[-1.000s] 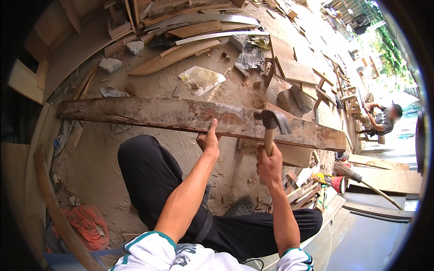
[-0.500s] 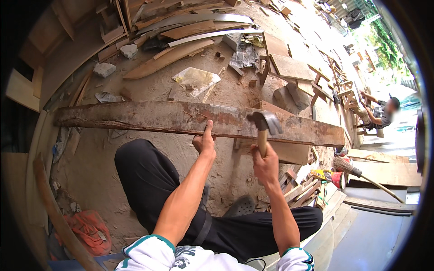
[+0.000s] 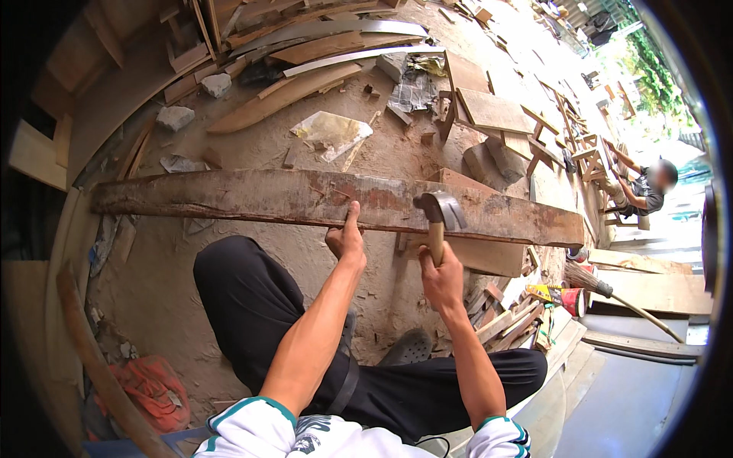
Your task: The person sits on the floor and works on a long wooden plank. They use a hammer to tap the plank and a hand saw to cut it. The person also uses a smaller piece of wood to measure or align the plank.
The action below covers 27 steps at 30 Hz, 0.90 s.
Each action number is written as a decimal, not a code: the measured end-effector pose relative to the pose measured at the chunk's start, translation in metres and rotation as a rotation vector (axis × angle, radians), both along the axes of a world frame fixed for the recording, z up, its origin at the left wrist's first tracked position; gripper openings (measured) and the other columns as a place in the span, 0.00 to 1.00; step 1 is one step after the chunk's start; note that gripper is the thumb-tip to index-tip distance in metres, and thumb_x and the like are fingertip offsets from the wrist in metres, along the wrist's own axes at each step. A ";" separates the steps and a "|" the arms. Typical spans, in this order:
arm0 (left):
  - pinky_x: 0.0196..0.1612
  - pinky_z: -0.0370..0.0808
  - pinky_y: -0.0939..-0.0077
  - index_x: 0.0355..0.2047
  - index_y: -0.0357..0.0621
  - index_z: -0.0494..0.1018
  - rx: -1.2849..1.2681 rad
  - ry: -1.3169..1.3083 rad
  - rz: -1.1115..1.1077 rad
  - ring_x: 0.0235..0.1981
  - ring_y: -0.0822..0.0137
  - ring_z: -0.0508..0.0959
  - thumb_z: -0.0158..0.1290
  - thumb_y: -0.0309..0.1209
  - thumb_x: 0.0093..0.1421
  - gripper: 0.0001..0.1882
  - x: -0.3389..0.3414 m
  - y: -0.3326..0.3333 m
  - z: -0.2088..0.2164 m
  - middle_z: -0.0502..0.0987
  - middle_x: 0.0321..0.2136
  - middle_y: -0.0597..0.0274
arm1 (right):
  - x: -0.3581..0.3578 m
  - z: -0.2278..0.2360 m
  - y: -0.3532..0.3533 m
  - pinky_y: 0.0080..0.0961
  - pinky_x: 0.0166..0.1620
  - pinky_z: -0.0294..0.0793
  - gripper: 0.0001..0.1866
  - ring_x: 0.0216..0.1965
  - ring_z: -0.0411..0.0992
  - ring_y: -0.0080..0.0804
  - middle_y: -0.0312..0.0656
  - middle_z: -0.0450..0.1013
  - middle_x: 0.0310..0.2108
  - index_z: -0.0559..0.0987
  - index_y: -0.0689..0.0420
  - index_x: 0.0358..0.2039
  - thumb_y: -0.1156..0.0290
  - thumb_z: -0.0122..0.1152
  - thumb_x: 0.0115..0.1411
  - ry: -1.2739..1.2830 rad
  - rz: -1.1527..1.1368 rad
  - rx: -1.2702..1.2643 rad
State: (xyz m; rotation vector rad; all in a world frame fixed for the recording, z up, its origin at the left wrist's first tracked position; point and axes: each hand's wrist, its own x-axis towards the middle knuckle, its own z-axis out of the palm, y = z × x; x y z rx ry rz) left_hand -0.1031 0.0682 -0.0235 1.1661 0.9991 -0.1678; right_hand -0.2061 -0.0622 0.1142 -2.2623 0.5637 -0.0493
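Note:
A long, worn wooden plank point(image 3: 259, 192) lies across in front of me, its face scuffed and stained reddish brown. My left hand point(image 3: 347, 238) grips the plank's near edge, thumb up on its face and the other fingers mostly hidden below. Close to that thumb are thin marks on the wood, too small to make out. In my right hand point(image 3: 442, 276) is a claw hammer point(image 3: 439, 212), held by its pale wooden handle. The hammer's metal head appears over the plank, right of my left hand; I cannot tell whether it touches the wood.
Beneath the plank's right part sits a wooden block point(image 3: 489, 258). Offcuts point(image 3: 504, 324), a red can point(image 3: 573, 302) and a broom point(image 3: 588, 281) lie to the right. Beyond are curved boards point(image 3: 282, 98), rubble point(image 3: 175, 117) and a low wooden bench point(image 3: 492, 113). Another person point(image 3: 645, 187) sits far right.
My right hand and the hammer have shifted slightly left. My left hand keeps its grip on the plank.

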 end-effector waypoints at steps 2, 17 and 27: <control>0.26 0.70 0.69 0.15 0.54 0.59 0.016 0.001 0.004 0.19 0.73 0.63 0.73 0.50 0.49 0.31 -0.001 -0.001 0.001 0.62 0.17 0.73 | 0.001 0.031 0.008 0.27 0.23 0.63 0.16 0.19 0.63 0.21 0.37 0.66 0.16 0.73 0.61 0.32 0.60 0.59 0.68 -0.101 0.020 0.024; 0.27 0.65 0.65 0.12 0.46 0.58 0.015 -0.060 -0.133 0.18 0.69 0.64 0.64 0.58 0.55 0.35 -0.009 0.000 0.001 0.63 0.14 0.69 | -0.032 0.030 -0.026 0.29 0.30 0.71 0.13 0.24 0.72 0.30 0.45 0.73 0.23 0.74 0.61 0.41 0.63 0.59 0.64 0.168 0.058 0.120; 0.64 0.58 0.61 0.56 0.49 0.65 1.454 -0.952 -0.900 0.65 0.57 0.59 0.63 0.34 0.55 0.30 -0.053 0.020 0.023 0.62 0.57 0.58 | -0.101 0.086 -0.063 0.48 0.40 0.73 0.17 0.35 0.76 0.60 0.59 0.76 0.28 0.74 0.63 0.39 0.59 0.59 0.64 0.571 0.132 0.008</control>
